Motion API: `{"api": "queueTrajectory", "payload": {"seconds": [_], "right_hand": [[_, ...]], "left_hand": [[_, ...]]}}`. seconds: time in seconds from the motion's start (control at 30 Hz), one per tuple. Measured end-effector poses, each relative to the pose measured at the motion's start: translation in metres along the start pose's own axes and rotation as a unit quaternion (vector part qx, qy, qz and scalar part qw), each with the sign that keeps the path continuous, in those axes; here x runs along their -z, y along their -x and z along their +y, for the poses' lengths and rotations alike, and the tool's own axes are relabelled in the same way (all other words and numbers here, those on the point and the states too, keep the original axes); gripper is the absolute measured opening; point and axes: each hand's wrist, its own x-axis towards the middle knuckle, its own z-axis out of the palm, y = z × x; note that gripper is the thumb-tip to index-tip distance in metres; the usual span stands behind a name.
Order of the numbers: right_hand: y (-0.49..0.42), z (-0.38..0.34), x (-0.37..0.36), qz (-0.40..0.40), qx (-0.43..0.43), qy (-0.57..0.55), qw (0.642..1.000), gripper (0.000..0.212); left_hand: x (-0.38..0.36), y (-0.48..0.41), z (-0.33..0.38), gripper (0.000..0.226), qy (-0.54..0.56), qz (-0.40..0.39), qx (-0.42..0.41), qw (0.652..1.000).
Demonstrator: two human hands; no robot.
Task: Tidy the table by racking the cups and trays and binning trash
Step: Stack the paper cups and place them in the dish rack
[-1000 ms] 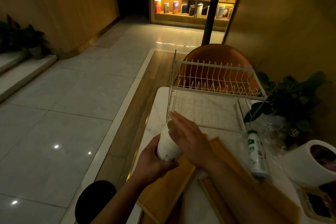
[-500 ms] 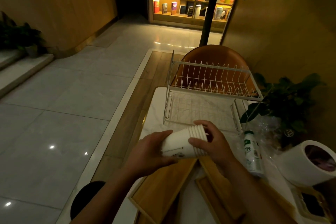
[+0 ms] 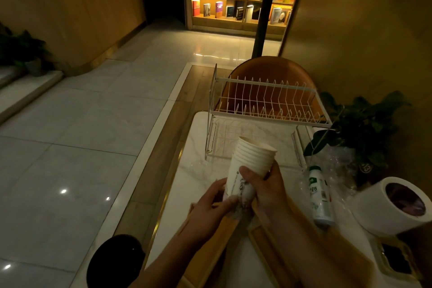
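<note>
A stack of several white paper cups (image 3: 251, 163) is held over the table, rims pointing up and away toward the rack. My left hand (image 3: 210, 210) grips the stack's base and my right hand (image 3: 266, 187) wraps its middle. The white wire dish rack (image 3: 266, 103) stands just beyond, with its upper tier and lower shelf holding nothing. Two wooden trays (image 3: 210, 257) lie on the white marble table (image 3: 194, 163) under my forearms, partly hidden. A white plastic bottle (image 3: 320, 196) lies on its side to the right.
A white bin (image 3: 383, 210) with a dark inside stands at the right edge. Crumpled clear plastic (image 3: 339, 163) and a potted plant (image 3: 364, 128) sit behind the bottle. An orange chair (image 3: 268, 68) is behind the rack. A black round stool (image 3: 114, 262) is at the lower left.
The cup stack has swung from lying sideways to tilted upright with rims toward the rack. My right hand slid from the rim end down to the middle of the stack.
</note>
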Motion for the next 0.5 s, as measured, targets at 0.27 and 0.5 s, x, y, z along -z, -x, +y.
{"api": "queueTrajectory", "payload": {"seconds": [0.27,0.5], "right_hand": [[-0.044,-0.025,0.021,-0.073,0.043,0.251,0.964,0.098],[-0.082,-0.052,0.015,-0.124,0.14,0.365,0.912,0.094]], "left_hand": [[0.019,-0.031,-0.092,0.071,-0.546,0.025,0.045,0.836],[0.011,-0.041,-0.141,0.074,-0.548,-0.002,0.066,0.834]]}}
